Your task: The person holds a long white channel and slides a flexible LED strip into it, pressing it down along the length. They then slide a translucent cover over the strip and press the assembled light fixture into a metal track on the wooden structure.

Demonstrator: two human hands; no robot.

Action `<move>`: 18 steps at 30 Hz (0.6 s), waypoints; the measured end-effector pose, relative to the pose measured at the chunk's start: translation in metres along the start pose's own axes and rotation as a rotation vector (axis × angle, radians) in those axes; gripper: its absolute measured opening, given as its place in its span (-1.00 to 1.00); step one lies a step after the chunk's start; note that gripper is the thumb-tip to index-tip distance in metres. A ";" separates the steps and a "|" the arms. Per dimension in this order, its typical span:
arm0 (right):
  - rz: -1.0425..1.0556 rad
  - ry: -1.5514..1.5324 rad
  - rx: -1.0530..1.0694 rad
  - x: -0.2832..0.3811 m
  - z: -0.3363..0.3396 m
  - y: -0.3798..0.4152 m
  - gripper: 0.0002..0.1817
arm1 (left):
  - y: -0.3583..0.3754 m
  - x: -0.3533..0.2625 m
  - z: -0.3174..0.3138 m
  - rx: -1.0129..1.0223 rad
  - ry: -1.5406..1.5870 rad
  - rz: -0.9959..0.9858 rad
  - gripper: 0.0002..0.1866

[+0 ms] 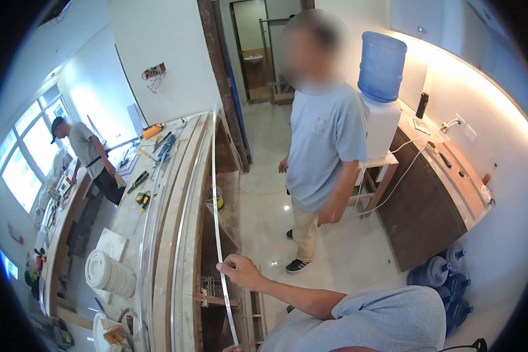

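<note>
A tape measure's long pale blade (pixel 217 214) with small dark marks runs along the curved counter's edge, from the far end down to the bottom of the view. My right hand (pixel 242 272) pinches the blade between thumb and fingers, beside the open cabinet front. At the bottom edge only a sliver of my left hand (pixel 232 349) shows, closed at the blade's near end; most of it is out of view. Long light strips (pixel 179 234) lie side by side on the counter next to the blade.
A co-worker (pixel 328 146) stands across the aisle; another person (pixel 85 149) works at the far left. On the counter are a white bucket (pixel 114 274), a yellow tape measure (pixel 142 200) and several tools. Blue water bottles (pixel 446 276) stand at lower right.
</note>
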State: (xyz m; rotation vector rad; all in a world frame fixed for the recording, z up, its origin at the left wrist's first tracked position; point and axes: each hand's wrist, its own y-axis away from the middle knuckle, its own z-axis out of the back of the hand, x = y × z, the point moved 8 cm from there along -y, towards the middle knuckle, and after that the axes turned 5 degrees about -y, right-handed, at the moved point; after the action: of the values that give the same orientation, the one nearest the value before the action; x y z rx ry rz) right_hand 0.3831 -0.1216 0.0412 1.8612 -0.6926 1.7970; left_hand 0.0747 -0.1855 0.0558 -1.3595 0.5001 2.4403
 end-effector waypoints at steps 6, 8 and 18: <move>-0.079 -0.150 0.004 -0.016 -0.060 0.039 -0.67 | 0.012 0.042 0.054 0.023 -0.052 -0.027 -0.74; -0.150 -0.228 0.039 -0.015 -0.089 0.059 -0.69 | 0.022 0.049 0.078 0.014 -0.033 0.082 -0.73; -0.227 -0.203 0.057 -0.033 -0.164 0.121 -0.72 | 0.053 0.114 0.143 0.053 -0.005 0.117 -0.71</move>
State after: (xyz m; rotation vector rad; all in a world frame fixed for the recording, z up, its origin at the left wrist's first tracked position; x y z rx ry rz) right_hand 0.1792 -0.1088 0.0125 2.0880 -0.4795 1.5148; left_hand -0.1126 -0.1594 0.0362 -1.3382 0.6561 2.5029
